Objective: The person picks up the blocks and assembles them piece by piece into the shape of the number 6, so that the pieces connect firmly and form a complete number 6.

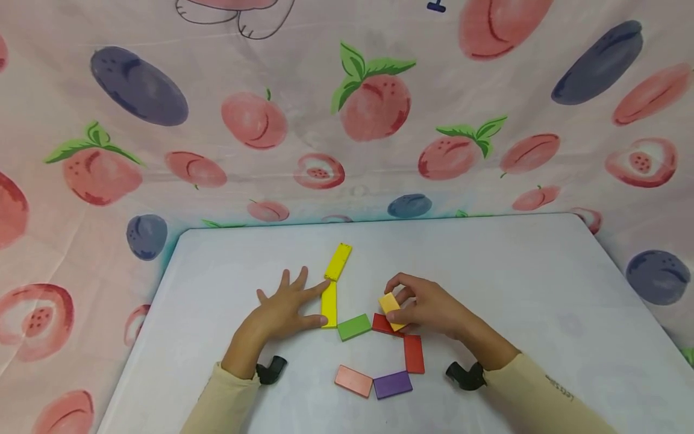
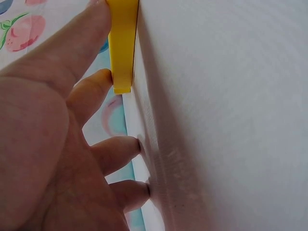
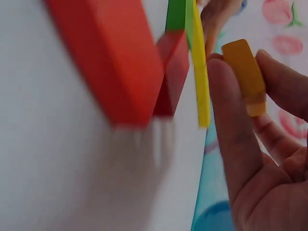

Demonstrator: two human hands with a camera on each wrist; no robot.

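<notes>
My right hand pinches an orange-yellow block between thumb and fingers. In the head view this block overlaps a red block that lies flat. With fingers spread, my left hand rests beside the nearer yellow block. Its thumb and index finger are right at that block's left edge, and in the left wrist view two fingertips meet a yellow block. A farther yellow block joins it end to end. A green block links the yellow pair to the red one.
A second red block, a purple block and a pink block continue the curved row toward me. All lie on a white tabletop. A fruit-print cloth hangs behind. Black wrist mounts jut from both sleeves.
</notes>
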